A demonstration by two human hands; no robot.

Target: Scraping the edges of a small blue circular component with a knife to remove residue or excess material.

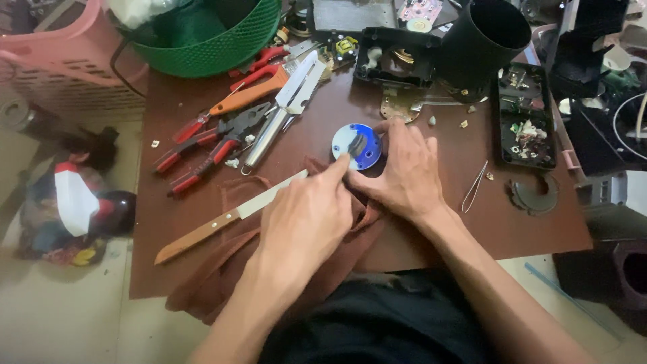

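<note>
A round blue disc with a pale grey face lies on the brown table. My right hand rests over its right side and steadies it with the fingertips. My left hand reaches in from the lower left and pinches a small dark part against the disc's face. Both hands lie over a brown cloth that hangs off the table's front edge.
A wooden-handled knife lies left of my hands. Red pliers, scissors and an orange tool sit further left. A black cylinder, a black parts tray, tweezers and a green basket ring the back.
</note>
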